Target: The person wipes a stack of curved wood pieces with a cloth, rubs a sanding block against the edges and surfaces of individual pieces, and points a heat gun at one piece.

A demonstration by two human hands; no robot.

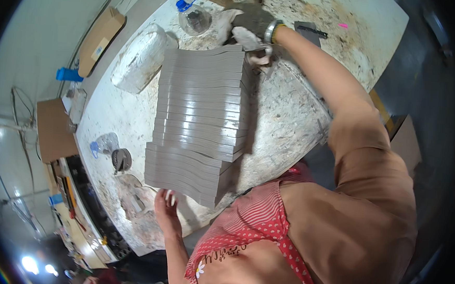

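A long stack of grey, glossy-edged sheets [199,98] lies across the white work table, its nearer part [184,173] shifted slightly left of the rest. My right hand [253,21], dark grey and blurred beyond a metal wristband, reaches past the stack's far end. It bunches a crumpled whitish rag [248,39]; its separate fingers are hard to make out. At the stack's near left corner, my left hand [166,205] has its fingers raised, a little apart and curved, close to the lower edge. Nothing shows in it; whether it touches the sheets I cannot tell.
A plastic-wrapped whitish block [143,59] lies left of the stack. Beyond it stands a clear bottle with a blue cap [193,19]. Another clear bottle [106,144] and a roll of tape [121,159] are at the left. A black-handled tool [312,30] lies beyond my right forearm.
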